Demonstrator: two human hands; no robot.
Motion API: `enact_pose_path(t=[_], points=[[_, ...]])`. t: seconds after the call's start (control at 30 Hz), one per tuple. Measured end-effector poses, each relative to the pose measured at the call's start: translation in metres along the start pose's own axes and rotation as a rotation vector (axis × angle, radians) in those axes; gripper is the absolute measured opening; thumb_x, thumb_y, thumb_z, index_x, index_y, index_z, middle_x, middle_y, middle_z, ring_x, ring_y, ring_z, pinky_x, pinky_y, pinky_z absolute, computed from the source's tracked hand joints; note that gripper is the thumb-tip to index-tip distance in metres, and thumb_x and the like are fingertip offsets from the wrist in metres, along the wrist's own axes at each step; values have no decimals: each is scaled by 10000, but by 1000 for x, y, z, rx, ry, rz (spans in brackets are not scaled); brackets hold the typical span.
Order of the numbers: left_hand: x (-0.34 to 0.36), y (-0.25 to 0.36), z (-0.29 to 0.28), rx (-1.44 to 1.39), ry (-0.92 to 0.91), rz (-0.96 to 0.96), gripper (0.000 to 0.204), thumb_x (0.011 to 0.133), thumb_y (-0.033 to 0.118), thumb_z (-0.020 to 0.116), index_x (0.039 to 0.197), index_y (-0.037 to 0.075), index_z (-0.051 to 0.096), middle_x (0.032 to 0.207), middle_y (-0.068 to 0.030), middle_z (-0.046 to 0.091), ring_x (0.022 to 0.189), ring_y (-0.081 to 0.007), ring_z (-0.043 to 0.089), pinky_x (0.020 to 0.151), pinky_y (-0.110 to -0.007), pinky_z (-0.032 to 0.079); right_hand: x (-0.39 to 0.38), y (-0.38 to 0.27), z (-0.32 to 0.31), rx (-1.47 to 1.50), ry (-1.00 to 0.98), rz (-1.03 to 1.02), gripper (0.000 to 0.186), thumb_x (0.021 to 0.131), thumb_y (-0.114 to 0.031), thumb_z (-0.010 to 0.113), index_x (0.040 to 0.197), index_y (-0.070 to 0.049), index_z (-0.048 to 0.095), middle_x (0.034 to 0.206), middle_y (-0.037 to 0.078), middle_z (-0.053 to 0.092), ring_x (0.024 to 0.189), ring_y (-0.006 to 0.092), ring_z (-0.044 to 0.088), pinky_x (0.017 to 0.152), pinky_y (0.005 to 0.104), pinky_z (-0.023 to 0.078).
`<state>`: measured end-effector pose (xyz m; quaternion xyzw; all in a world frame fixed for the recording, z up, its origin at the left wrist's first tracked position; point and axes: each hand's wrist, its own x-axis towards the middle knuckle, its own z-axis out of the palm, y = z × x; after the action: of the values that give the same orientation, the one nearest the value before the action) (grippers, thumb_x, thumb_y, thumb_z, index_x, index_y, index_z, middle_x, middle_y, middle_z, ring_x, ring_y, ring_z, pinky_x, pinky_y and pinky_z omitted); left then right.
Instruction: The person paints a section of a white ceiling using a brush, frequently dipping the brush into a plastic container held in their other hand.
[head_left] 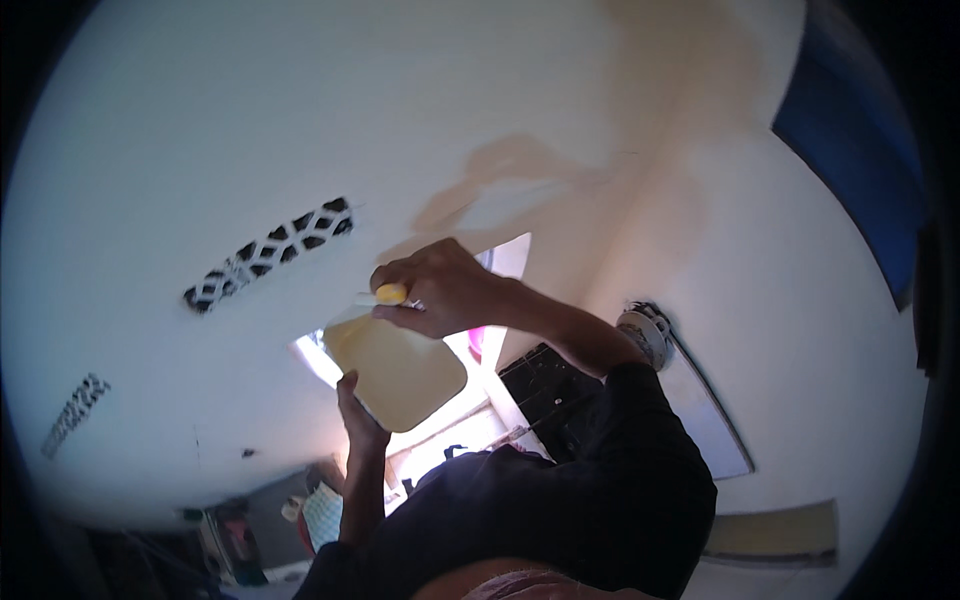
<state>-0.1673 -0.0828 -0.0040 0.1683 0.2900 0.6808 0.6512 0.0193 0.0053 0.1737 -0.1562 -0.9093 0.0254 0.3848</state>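
Out before the wearer's chest, between both hands, hangs a pale cream, rounded-square tray-like piece (405, 375), which looks like plastic. Its visible face is plain, with nothing to be made out lying on it; whether it is flat or hollowed like a container cannot be told. The left hand (366, 425) grips its lower-left edge, the thumb along the rim and the other fingers mostly hidden behind. The right hand (440, 288), above the upper edge, has its fingers curled closed around a slim handheld tool with a rounded yellow end and a white part (390, 294); the rest is covered by the fist, and whether it touches the tray-like piece is unclear.

Beside the right forearm is a whitish, round, bucket-like container (648, 335), partly covered by the arm, its contents hard to make out. Behind the hands, a bright opening (440, 440) is washed out by glare, and a small pink shape (476, 342) is too blurred to name. Open room lies left of the hands, toward a broad white wall surface (200, 150) with a dark-holed lattice vent (270, 255). A deep blue panel (850, 140) is cut off by the dark fisheye rim at upper right.
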Motion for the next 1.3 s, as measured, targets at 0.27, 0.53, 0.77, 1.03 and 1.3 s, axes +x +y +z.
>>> enact_pose_path(t=[0.27,0.53,0.77,1.03,1.3], points=[[-7,-8,8,37,-67,-69,504,951,349,388,1276,-23,487,1151,-160,603,1052,-258,612,901,-380,509,0,22,12,92,-208,52,195,819,-250,758,919,-104,677,821,59,697,651,247,665,596,341,512],[-9,-6,5,64,-112,-62,531,936,342,409,1295,-45,465,1138,-179,605,1034,-264,624,875,-395,524,-2,24,8,47,-141,40,213,793,-214,783,922,-85,675,811,49,691,647,237,653,606,333,514],[-8,5,-1,101,-84,-21,522,933,341,409,1278,-46,478,1131,-179,603,1038,-255,617,880,-397,518,-4,6,-3,242,37,150,153,826,-167,735,790,-48,646,615,56,624,464,201,585,469,295,457],[-9,10,-8,44,-10,5,522,933,335,427,1288,-44,475,1146,-179,602,1074,-265,605,928,-411,500,3,4,27,34,-60,285,202,829,-187,710,751,-27,614,555,81,606,439,230,589,470,311,462],[-16,14,-12,36,-30,21,496,945,320,433,1284,-39,481,1142,-172,605,1063,-256,615,916,-395,512,25,-3,18,300,-171,136,190,842,-240,721,860,-69,640,670,76,655,548,228,648,531,323,499]])
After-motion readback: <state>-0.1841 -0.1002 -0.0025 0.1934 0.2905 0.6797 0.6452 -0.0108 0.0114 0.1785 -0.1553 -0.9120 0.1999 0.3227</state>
